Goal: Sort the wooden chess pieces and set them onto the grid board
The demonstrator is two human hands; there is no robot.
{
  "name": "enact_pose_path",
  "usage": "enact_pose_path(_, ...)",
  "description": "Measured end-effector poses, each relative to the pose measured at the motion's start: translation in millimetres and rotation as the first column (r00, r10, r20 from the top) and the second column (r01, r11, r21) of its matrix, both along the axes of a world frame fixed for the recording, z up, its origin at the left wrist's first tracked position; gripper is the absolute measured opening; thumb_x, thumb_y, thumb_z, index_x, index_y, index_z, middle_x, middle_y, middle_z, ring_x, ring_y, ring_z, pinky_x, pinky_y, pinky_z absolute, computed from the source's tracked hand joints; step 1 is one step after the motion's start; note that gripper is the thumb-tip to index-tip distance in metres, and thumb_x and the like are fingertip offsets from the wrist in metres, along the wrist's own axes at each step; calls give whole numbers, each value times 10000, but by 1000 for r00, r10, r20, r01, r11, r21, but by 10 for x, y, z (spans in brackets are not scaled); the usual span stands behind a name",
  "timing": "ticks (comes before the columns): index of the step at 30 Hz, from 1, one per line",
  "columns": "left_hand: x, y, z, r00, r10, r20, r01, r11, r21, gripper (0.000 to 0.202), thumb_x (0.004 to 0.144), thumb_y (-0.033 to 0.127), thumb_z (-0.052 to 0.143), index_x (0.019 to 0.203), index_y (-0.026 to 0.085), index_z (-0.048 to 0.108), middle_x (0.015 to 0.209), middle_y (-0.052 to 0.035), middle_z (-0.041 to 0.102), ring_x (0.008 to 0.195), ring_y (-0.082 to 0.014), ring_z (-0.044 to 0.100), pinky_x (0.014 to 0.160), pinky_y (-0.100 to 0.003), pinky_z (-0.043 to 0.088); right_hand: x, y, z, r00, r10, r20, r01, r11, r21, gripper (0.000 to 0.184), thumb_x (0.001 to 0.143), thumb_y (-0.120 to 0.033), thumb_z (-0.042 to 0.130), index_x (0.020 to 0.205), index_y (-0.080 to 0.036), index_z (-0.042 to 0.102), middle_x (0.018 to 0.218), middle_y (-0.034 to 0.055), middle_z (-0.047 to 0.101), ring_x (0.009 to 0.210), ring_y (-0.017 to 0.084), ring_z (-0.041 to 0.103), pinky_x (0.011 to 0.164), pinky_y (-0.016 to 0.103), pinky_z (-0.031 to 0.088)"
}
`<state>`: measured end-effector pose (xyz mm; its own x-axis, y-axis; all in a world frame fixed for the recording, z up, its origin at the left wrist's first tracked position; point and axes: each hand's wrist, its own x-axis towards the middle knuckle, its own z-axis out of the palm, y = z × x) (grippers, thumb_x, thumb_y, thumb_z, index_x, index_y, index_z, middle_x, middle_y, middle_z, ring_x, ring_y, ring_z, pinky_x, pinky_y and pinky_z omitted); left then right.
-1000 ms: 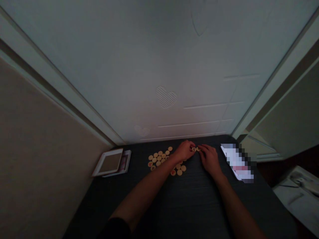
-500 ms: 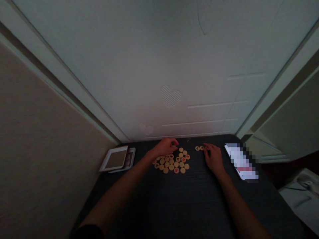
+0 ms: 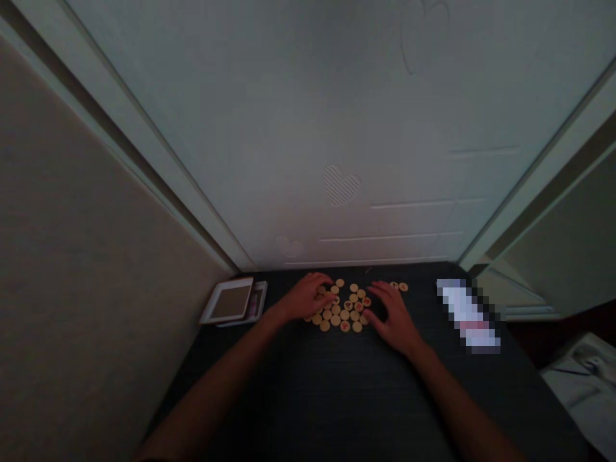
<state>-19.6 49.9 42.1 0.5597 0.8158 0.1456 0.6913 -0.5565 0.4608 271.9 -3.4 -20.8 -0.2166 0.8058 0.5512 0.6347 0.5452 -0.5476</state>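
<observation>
Xiangqi pieces (image 3: 335, 320) (a few show red characters) cluster on the bench (image 3: 327, 391); the left hand (image 3: 306, 298), fingers spread, overlaps their left side, the right hand (image 3: 397, 323), also spread, borders their right.

Bare hands (image 3: 308, 300), bare forearms (image 3: 228, 369)

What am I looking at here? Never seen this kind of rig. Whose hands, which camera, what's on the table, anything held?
No machine: these are a person's bare hands, seen from a head-worn camera looking forward and down. On the dark table lies a cluster of round wooden game pieces, some marked in red or black. The left hand is over the cluster's left side, the right hand at its right edge; both look open, with no held piece visible. Beyond the right hand sit two more discs. A pixelated bright screen lies farther right.
</observation>
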Motion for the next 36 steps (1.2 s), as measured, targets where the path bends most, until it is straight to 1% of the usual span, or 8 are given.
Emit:
enact_pose_path(2,-126,-122,-64,999,50,-16,-50,998,24,580,885,565,639,1338,209,574,1412,-121,564,1306,-285,516,1113,-448,411,-145,-60,-14,985,127,116,-122,991,-51,778,825,-582,713,1482,-254,453,1538,141,431,1412,356,398,1127,560,390)
enact_pose_path(4,-234,-242,-137,996,71,-46,-69,997,25,692,852,602,664,1409,216,519,1503,-124,487,1377,-308,453,1157,-477,365,-250,-60,-40,963,181,201,-166,982,-88,960,750,-664,746,1534,-250,379,1593,156,345,1456,390,323,1151,591,343)
enact_pose_path(7,-327,-375,-231,994,79,-72,-78,997,20,741,870,613,634,1484,243,444,1575,-112,402,1435,-319,387,1194,-506,307,-349,21,-55,942,203,267,-176,977,-119,1066,701,-735,739,1558,-245,335,1620,169,290,1475,408,282,1173,615,284)
enact_pose_path(11,-358,-455,-314,992,87,-90,-85,996,24,842,852,655,631,1540,254,357,1616,-107,333,1474,-330,325,1218,-545,244,-450,160,-7,915,251,317,-216,966,-141,1134,653,-806,715,1557,-231,341,1618,184,290,1469,415,292,1172,612,274)
enact_pose_path(15,-393,-499,-379,993,73,-89,-69,996,49,927,808,713,641,1543,232,347,1617,-126,326,1484,-341,304,1226,-560,213,-535,267,40,887,294,355,-262,955,-137,1145,628,-853,684,1527,-203,400,1582,204,353,1437,405,347,1164,592,286)
enact_pose_path(20,-435,-548,-436,995,72,-62,-66,994,89,915,807,713,642,1527,225,362,1606,-129,348,1480,-327,318,1232,-559,206,-592,345,39,867,320,382,-296,947,-122,1124,637,-871,656,1514,-207,424,1555,185,409,1411,390,382,1152,580,296)
enact_pose_path(33,-553,-601,-447,995,87,-44,-82,991,102,859,837,660,651,1514,216,365,1599,-135,356,1470,-325,338,1221,-563,258,-740,352,50,859,363,361,-336,932,-137,1081,663,-852,657,1504,-206,442,1540,157,447,1412,378,384,1174,569,274)
enact_pose_path(36,-572,-620,-421,995,92,-30,-89,991,95,860,831,636,677,1516,224,358,1604,-136,344,1473,-326,332,1216,-556,278,-714,334,73,884,350,310,-330,937,-119,996,710,-787,684,1493,-217,455,1543,146,444,1431,367,360,1171,567,294)
